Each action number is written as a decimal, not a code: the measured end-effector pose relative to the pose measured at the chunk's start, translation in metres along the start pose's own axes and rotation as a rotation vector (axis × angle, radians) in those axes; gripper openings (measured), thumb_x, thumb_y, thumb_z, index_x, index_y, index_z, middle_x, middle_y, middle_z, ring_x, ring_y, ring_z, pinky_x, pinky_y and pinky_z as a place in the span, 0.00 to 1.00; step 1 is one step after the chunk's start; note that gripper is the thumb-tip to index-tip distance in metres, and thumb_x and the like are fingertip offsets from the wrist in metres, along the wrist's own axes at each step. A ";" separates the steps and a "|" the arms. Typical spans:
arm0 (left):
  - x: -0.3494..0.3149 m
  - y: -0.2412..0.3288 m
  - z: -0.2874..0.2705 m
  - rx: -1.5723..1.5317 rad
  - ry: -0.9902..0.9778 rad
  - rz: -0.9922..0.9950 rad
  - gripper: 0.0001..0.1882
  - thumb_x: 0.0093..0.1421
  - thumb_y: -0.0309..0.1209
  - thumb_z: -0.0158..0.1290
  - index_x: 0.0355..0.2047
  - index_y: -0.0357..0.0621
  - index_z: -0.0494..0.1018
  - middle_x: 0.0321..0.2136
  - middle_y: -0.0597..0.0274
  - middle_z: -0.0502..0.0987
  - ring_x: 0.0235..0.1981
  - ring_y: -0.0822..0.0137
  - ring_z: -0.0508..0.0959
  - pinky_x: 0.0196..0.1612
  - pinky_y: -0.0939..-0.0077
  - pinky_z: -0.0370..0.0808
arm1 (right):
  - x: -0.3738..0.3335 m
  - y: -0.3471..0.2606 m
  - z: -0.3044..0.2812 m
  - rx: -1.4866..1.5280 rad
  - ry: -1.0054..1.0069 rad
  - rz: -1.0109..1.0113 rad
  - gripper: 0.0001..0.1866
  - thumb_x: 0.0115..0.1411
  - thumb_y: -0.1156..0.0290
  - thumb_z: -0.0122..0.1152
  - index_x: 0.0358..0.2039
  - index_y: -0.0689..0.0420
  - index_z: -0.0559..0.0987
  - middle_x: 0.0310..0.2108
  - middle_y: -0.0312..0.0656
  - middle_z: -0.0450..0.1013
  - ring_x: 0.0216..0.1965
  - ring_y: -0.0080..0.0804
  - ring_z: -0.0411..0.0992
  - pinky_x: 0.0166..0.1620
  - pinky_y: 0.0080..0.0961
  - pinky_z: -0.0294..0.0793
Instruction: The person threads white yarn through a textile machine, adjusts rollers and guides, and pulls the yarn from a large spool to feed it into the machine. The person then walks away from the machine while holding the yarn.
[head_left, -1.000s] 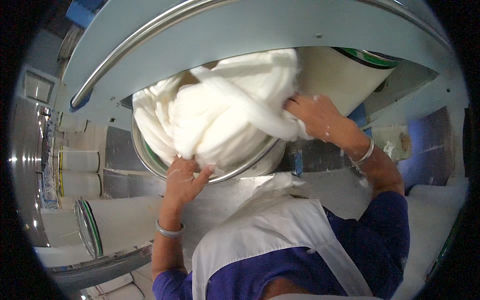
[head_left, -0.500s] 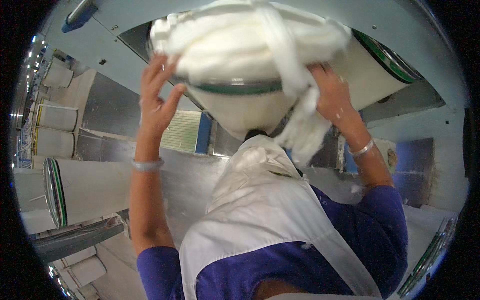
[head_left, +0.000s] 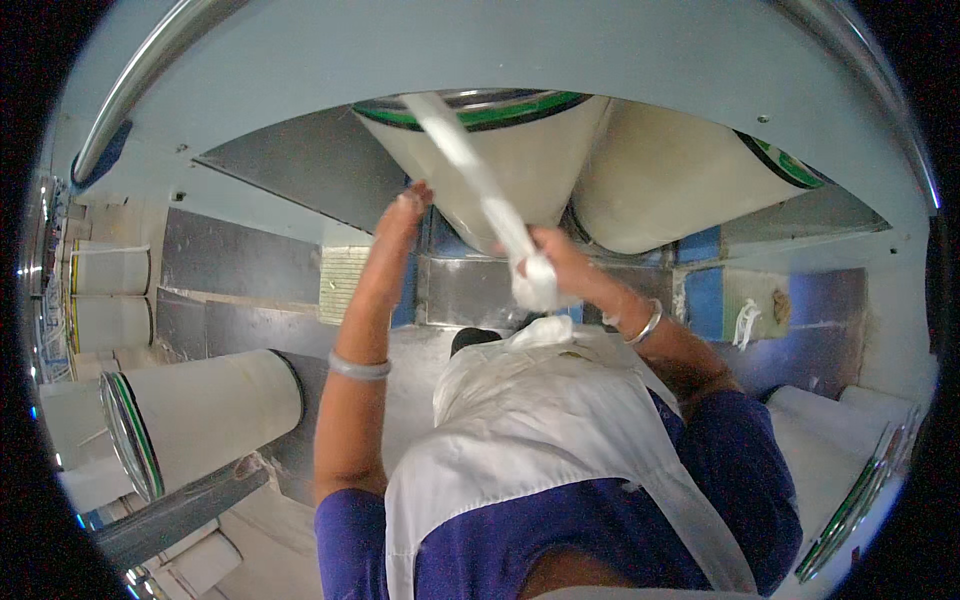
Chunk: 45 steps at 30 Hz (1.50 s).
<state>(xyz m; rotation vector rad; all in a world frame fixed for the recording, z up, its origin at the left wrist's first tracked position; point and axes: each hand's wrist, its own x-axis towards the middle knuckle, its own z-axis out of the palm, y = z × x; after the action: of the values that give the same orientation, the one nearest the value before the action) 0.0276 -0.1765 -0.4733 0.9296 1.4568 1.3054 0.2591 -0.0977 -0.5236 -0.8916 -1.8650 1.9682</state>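
My right hand (head_left: 562, 266), slightly blurred, is closed around a thick white cotton sliver (head_left: 470, 170). The sliver slants up and left, taut, to the rim of a tall cream can (head_left: 510, 155) with a green and black band. Below the fist, a loose bunch of the same sliver hangs in front of my white apron. My left hand (head_left: 408, 208) is seen edge-on by the can's left side, fingers stretched out and nothing visible in it. Whether it touches the can I cannot tell. The can's top is mostly hidden under the blue-grey machine panel.
A second cream can (head_left: 680, 180) leans close on the right under the machine panel (head_left: 480, 50). Another can (head_left: 200, 415) stands at the left near a dark rail. A scrap of white sliver (head_left: 746, 322) lies on a greenish plate at the right. A metal bar (head_left: 145, 75) curves at upper left.
The heap of sliver has gone from view over the can, which now sits farther under the panel. Both hands have come off its rim, and my right hand has drawn a sliver toward me.
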 end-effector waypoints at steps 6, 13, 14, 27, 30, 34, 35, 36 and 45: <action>0.016 0.027 0.044 -0.359 -0.243 -0.053 0.29 0.64 0.55 0.42 0.46 0.38 0.69 0.21 0.60 0.73 0.34 0.60 0.78 0.53 0.60 0.68 | 0.005 0.010 0.026 -0.118 -0.269 -0.137 0.12 0.50 0.72 0.62 0.37 0.60 0.78 0.31 0.41 0.77 0.35 0.31 0.75 0.40 0.32 0.73; 0.033 0.032 -0.018 -0.502 -0.075 0.129 0.16 0.64 0.45 0.48 0.30 0.44 0.70 0.20 0.63 0.70 0.28 0.63 0.72 0.57 0.47 0.66 | -0.118 0.084 -0.080 -0.767 0.101 0.120 0.11 0.51 0.67 0.60 0.33 0.58 0.80 0.32 0.49 0.77 0.33 0.41 0.75 0.41 0.38 0.71; 0.026 0.028 -0.027 -0.063 -0.103 0.072 0.16 0.62 0.44 0.51 0.34 0.42 0.71 0.26 0.60 0.72 0.32 0.62 0.73 0.57 0.50 0.66 | -0.143 0.085 -0.103 -0.646 0.095 0.131 0.12 0.52 0.67 0.58 0.36 0.58 0.79 0.32 0.48 0.77 0.34 0.42 0.76 0.42 0.37 0.72; -0.060 0.000 0.151 -0.246 -0.760 0.114 0.36 0.50 0.29 0.62 0.59 0.41 0.60 0.53 0.59 0.69 0.51 0.66 0.71 0.53 0.72 0.68 | -0.169 -0.150 -0.050 -0.882 -0.106 -0.430 0.24 0.55 0.72 0.53 0.54 0.61 0.68 0.42 0.54 0.72 0.45 0.49 0.72 0.46 0.43 0.72; -0.055 0.024 0.126 -0.019 -0.696 -0.121 0.18 0.49 0.22 0.58 0.43 0.40 0.74 0.39 0.63 0.77 0.40 0.73 0.76 0.44 0.77 0.73 | -0.222 -0.216 -0.092 -1.068 0.155 -0.847 0.26 0.53 0.68 0.59 0.54 0.55 0.69 0.46 0.51 0.73 0.45 0.46 0.73 0.48 0.41 0.72; -0.059 0.051 0.107 -0.030 -0.584 -0.059 0.12 0.49 0.17 0.55 0.36 0.39 0.76 0.31 0.68 0.79 0.32 0.76 0.76 0.37 0.79 0.73 | -0.262 -0.281 -0.153 -1.629 1.273 -0.811 0.29 0.48 0.65 0.66 0.53 0.53 0.71 0.37 0.44 0.75 0.39 0.40 0.73 0.45 0.39 0.70; -0.060 0.055 0.106 -0.034 -0.573 -0.058 0.12 0.49 0.18 0.55 0.36 0.39 0.76 0.31 0.68 0.79 0.32 0.76 0.76 0.38 0.79 0.73 | -0.264 -0.290 -0.163 -1.689 1.262 -0.746 0.29 0.48 0.66 0.66 0.53 0.53 0.72 0.35 0.42 0.75 0.38 0.39 0.74 0.44 0.39 0.70; -0.060 0.057 0.108 -0.050 -0.610 -0.018 0.12 0.49 0.19 0.56 0.36 0.39 0.76 0.32 0.67 0.79 0.32 0.76 0.76 0.38 0.79 0.73 | -0.260 -0.295 -0.169 -1.634 1.209 -0.624 0.30 0.47 0.67 0.66 0.54 0.53 0.71 0.32 0.42 0.75 0.36 0.39 0.74 0.43 0.39 0.70; -0.065 0.035 0.114 0.073 -0.607 -0.063 0.26 0.60 0.34 0.53 0.58 0.43 0.66 0.44 0.47 0.77 0.49 0.51 0.76 0.60 0.58 0.63 | -0.243 -0.291 -0.200 -1.684 1.179 -0.349 0.36 0.43 0.77 0.61 0.57 0.54 0.66 0.25 0.49 0.74 0.29 0.49 0.74 0.34 0.43 0.73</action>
<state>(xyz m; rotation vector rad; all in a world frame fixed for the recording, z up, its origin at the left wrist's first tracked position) 0.1532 -0.2014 -0.4284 1.1903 1.0478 0.8214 0.5079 -0.0482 -0.1780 -1.3348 -2.0922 -0.7514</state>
